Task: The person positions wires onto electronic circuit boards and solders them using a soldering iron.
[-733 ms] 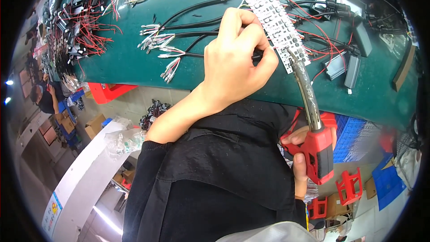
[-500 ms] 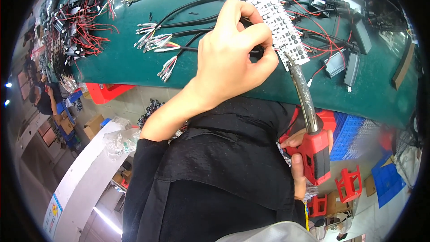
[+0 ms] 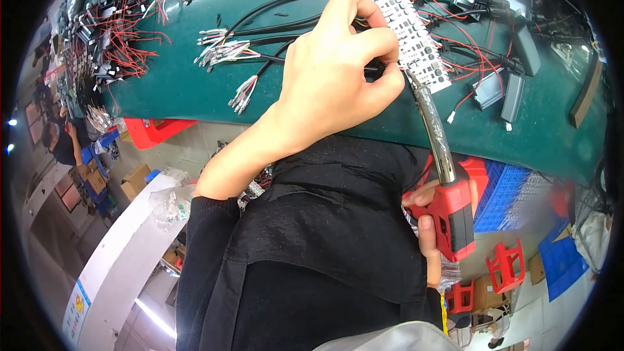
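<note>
My left hand (image 3: 341,68) is closed in a pinch at the left edge of a white circuit board panel (image 3: 390,10). Its fingers hold a thin wire of a black cable (image 3: 278,59), though the fingertips mostly cover the wire. In my right hand (image 3: 427,227) is a red and black soldering iron (image 3: 450,211), gripped by its handle. The iron's metal barrel points up and away, and its tip is at the panel's near end, close beside my left fingertips. Several black cables with stripped, coloured wire ends (image 3: 224,52) lie left of the panel.
Red wires and grey metal housings (image 3: 512,97) lie right of the panel on the green table mat (image 3: 260,101). A heap of small parts with red wires (image 3: 130,39) covers the table's left end. A brown bar (image 3: 586,94) rests at the right. Red stools (image 3: 506,266) stand below.
The soldering iron has shifted slightly up and to the left, its tip closer to my left fingertips. My left hand has moved only a little and keeps its pinch.
</note>
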Demonstrator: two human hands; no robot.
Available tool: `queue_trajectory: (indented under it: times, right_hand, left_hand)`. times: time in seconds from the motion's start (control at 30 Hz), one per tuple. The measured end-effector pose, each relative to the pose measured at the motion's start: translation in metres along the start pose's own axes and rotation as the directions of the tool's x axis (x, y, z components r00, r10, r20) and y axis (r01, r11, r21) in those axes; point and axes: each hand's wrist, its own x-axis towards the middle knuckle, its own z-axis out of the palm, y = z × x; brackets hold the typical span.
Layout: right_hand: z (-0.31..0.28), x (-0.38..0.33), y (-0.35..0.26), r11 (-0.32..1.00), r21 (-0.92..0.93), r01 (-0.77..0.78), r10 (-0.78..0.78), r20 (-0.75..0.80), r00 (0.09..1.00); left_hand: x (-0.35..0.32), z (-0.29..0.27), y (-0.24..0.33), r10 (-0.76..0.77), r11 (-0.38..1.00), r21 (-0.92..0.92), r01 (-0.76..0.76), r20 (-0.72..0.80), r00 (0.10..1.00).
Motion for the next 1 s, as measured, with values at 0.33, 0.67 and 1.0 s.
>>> queue_trajectory:
  times: [0.33, 0.67, 1.0]
  right_hand:
    - [0.001, -0.007, -0.006, 0.998, 0.010, -0.058, 0.059, -0.037, 0.998]
    - [0.010, 0.003, -0.018, 0.966, 0.251, -0.063, 0.116, -0.201, 0.973]
    - [0.004, 0.009, -0.014, 0.970, 0.243, -0.023, 0.065, -0.167, 0.984]
  left_hand:
    - [0.000, -0.001, 0.000, -0.009, 1.000, 0.001, 0.009, 0.001, 1.000]
    - [-0.003, 0.001, 0.002, -0.026, 1.000, 0.003, 0.026, -0.003, 1.000]
    - [-0.007, 0.006, 0.004, -0.057, 0.998, 0.028, 0.059, -0.051, 0.997]
